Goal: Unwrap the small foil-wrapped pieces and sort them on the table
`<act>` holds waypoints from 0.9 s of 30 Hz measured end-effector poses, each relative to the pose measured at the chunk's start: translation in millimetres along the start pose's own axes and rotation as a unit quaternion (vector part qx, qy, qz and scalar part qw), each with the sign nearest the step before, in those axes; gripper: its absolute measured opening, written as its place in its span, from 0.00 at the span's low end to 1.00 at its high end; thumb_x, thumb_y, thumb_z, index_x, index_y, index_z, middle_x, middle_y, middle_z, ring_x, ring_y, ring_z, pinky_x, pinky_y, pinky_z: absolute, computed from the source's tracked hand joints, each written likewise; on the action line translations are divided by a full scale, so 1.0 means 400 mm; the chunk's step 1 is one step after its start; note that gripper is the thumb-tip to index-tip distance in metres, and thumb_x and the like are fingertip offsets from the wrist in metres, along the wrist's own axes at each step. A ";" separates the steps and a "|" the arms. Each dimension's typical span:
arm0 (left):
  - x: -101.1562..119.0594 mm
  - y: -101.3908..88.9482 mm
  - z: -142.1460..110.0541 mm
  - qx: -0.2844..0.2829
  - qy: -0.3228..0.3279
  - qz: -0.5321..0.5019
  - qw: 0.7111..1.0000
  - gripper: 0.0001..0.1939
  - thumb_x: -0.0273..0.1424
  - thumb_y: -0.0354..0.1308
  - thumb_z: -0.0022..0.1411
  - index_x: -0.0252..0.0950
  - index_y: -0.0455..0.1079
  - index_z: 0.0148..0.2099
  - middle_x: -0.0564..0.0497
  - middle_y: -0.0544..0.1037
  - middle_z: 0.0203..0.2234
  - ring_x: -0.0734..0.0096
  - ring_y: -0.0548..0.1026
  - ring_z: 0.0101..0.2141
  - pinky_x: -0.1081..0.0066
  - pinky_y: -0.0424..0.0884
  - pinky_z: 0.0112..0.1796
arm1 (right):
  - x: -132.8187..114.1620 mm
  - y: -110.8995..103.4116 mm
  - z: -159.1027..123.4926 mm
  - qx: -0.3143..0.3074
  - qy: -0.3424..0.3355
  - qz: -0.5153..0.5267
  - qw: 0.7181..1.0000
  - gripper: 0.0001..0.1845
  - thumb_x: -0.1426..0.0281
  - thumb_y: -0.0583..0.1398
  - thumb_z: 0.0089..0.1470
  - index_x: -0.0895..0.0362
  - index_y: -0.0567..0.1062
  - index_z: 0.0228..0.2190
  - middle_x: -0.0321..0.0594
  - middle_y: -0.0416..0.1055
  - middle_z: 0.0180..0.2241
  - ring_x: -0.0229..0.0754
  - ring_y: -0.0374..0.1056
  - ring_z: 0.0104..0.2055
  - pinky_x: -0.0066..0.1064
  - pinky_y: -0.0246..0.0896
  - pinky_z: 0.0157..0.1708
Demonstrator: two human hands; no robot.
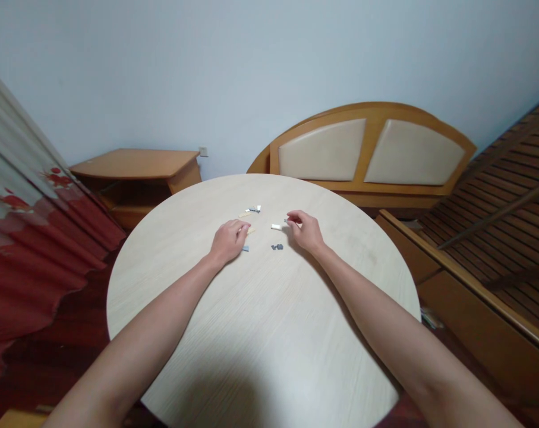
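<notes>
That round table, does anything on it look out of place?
Yes, small loose pieces lie scattered mid-table with no tray: a white piece and a dark grey piece between the left hand and right hand, and a silvery piece beyond them on the table.

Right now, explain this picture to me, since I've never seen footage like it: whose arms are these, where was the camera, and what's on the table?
There is no machine here. These are a person's own bare arms, reaching out from the bottom of the view. The one picture comes from a camera worn on that person's head, looking forward and down, so you see roughly what they see.

They sit at a round pale wood-grain table. On it lie a white piece, a dark grey piece, a silvery piece, a pale tan strip and a small blue-grey piece.

The right hand pinches something too small to make out. The left hand is curled, and I can't tell whether it holds anything.
</notes>
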State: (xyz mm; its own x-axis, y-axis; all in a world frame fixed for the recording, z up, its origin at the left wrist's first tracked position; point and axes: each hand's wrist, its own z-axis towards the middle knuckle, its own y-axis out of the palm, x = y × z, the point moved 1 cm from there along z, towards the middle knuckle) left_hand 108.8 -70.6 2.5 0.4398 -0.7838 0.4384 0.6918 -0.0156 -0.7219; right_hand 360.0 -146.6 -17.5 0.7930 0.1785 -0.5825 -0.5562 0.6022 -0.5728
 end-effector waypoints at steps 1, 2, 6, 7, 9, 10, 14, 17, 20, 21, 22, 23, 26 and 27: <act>0.003 0.002 -0.001 -0.010 0.017 0.000 1.000 0.17 0.33 0.46 0.73 0.36 0.77 0.45 0.45 0.82 0.42 0.61 0.78 0.44 0.60 0.72 0.49 | -0.025 0.013 -0.004 -0.004 -0.033 0.028 0.999 0.14 0.72 0.59 0.58 0.56 0.77 0.46 0.44 0.79 0.39 0.46 0.75 0.41 0.41 0.70 0.46; 0.006 0.004 -0.002 -0.018 0.033 0.001 0.999 0.16 0.33 0.47 0.73 0.37 0.77 0.46 0.45 0.82 0.41 0.61 0.78 0.44 0.61 0.72 0.48 | -0.050 0.027 -0.009 -0.012 -0.062 0.043 0.997 0.15 0.72 0.59 0.58 0.55 0.77 0.47 0.44 0.79 0.39 0.46 0.75 0.40 0.41 0.70 0.46; 0.018 0.006 -0.006 -0.041 0.076 0.002 0.996 0.12 0.34 0.54 0.71 0.37 0.77 0.47 0.46 0.82 0.40 0.61 0.78 0.42 0.61 0.71 0.46 | -0.118 0.067 -0.031 -0.047 -0.146 0.039 0.987 0.16 0.73 0.59 0.60 0.55 0.75 0.49 0.44 0.79 0.39 0.46 0.74 0.40 0.42 0.69 0.47; 0.021 0.006 -0.006 -0.045 0.084 0.004 0.995 0.11 0.35 0.56 0.70 0.37 0.77 0.46 0.47 0.83 0.40 0.61 0.78 0.42 0.61 0.71 0.46 | -0.125 0.070 -0.035 -0.049 -0.157 0.033 0.986 0.15 0.73 0.59 0.61 0.55 0.75 0.49 0.44 0.79 0.38 0.46 0.73 0.40 0.42 0.68 0.47; 0.027 0.004 -0.006 -0.054 0.094 0.009 0.994 0.10 0.35 0.57 0.70 0.38 0.77 0.45 0.47 0.83 0.40 0.61 0.78 0.42 0.61 0.70 0.46 | -0.130 0.069 -0.039 -0.052 -0.173 0.023 0.983 0.14 0.73 0.59 0.62 0.55 0.75 0.49 0.43 0.79 0.38 0.46 0.73 0.40 0.42 0.67 0.46; 0.031 0.003 -0.006 -0.057 0.096 0.012 0.994 0.09 0.35 0.57 0.70 0.38 0.77 0.45 0.47 0.83 0.39 0.61 0.78 0.42 0.61 0.70 0.46 | -0.130 0.066 -0.040 -0.055 -0.180 0.021 0.982 0.14 0.72 0.59 0.62 0.54 0.75 0.49 0.43 0.79 0.38 0.46 0.73 0.40 0.42 0.67 0.46; 0.039 0.003 -0.005 -0.059 0.095 0.018 0.994 0.09 0.36 0.58 0.69 0.38 0.77 0.43 0.47 0.83 0.38 0.62 0.78 0.41 0.62 0.70 0.44 | -0.135 0.057 -0.041 -0.068 -0.201 0.023 0.977 0.13 0.72 0.59 0.63 0.54 0.75 0.49 0.43 0.79 0.38 0.46 0.72 0.40 0.41 0.66 0.45; 0.041 0.005 -0.005 -0.048 0.092 0.018 0.994 0.09 0.36 0.58 0.70 0.38 0.77 0.42 0.47 0.83 0.37 0.62 0.78 0.40 0.62 0.70 0.43 | -0.141 0.053 -0.041 -0.073 -0.206 0.021 0.976 0.14 0.71 0.58 0.64 0.53 0.75 0.50 0.44 0.78 0.40 0.47 0.72 0.41 0.42 0.66 0.45; 0.040 0.006 -0.005 -0.032 0.086 0.017 0.996 0.09 0.36 0.58 0.69 0.38 0.77 0.41 0.48 0.82 0.36 0.62 0.78 0.39 0.63 0.70 0.43 | -0.140 0.049 -0.038 -0.072 -0.214 0.001 0.974 0.13 0.68 0.59 0.63 0.54 0.76 0.48 0.47 0.77 0.44 0.49 0.71 0.45 0.43 0.65 0.47; 0.040 0.007 -0.004 -0.027 0.084 0.016 0.996 0.09 0.36 0.59 0.69 0.38 0.77 0.42 0.48 0.82 0.36 0.63 0.78 0.38 0.63 0.70 0.43 | -0.138 0.048 -0.036 -0.070 -0.216 -0.008 0.974 0.11 0.68 0.59 0.63 0.55 0.77 0.46 0.47 0.77 0.44 0.50 0.71 0.46 0.43 0.64 0.47; 0.040 0.007 -0.004 -0.024 0.081 0.014 0.996 0.08 0.35 0.59 0.69 0.38 0.77 0.42 0.48 0.82 0.35 0.63 0.78 0.38 0.63 0.70 0.42 | -0.135 0.047 -0.035 -0.069 -0.217 -0.016 0.974 0.10 0.68 0.59 0.63 0.55 0.78 0.43 0.47 0.76 0.43 0.50 0.70 0.46 0.43 0.64 0.46; 0.040 0.007 -0.004 -0.022 0.078 0.013 0.997 0.08 0.35 0.59 0.69 0.38 0.77 0.42 0.48 0.82 0.35 0.63 0.77 0.38 0.64 0.70 0.42 | -0.132 0.046 -0.033 -0.069 -0.217 -0.022 0.973 0.09 0.68 0.58 0.63 0.55 0.79 0.41 0.47 0.76 0.42 0.49 0.70 0.45 0.43 0.64 0.46; 0.039 0.010 -0.004 -0.021 0.074 0.007 0.997 0.09 0.35 0.59 0.69 0.37 0.77 0.41 0.48 0.82 0.34 0.64 0.77 0.37 0.64 0.70 0.42 | -0.127 0.045 -0.030 -0.068 -0.218 -0.029 0.973 0.10 0.69 0.57 0.64 0.55 0.79 0.39 0.46 0.76 0.40 0.48 0.70 0.43 0.42 0.63 0.45; 0.039 0.011 -0.004 -0.020 0.073 0.006 0.997 0.09 0.35 0.59 0.69 0.37 0.77 0.41 0.48 0.82 0.34 0.64 0.77 0.37 0.64 0.70 0.42 | -0.127 0.045 -0.030 -0.068 -0.219 -0.028 0.973 0.10 0.69 0.57 0.64 0.55 0.79 0.38 0.46 0.76 0.40 0.48 0.70 0.43 0.42 0.63 0.45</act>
State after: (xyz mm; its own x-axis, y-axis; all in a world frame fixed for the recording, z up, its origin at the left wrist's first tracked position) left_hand 117.7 -83.9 5.4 0.3580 -0.8663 0.3485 0.6617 -0.0279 -0.7492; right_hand 306.8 -154.2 -5.2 0.8363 0.4805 -0.2639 -0.5131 0.5166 -0.6854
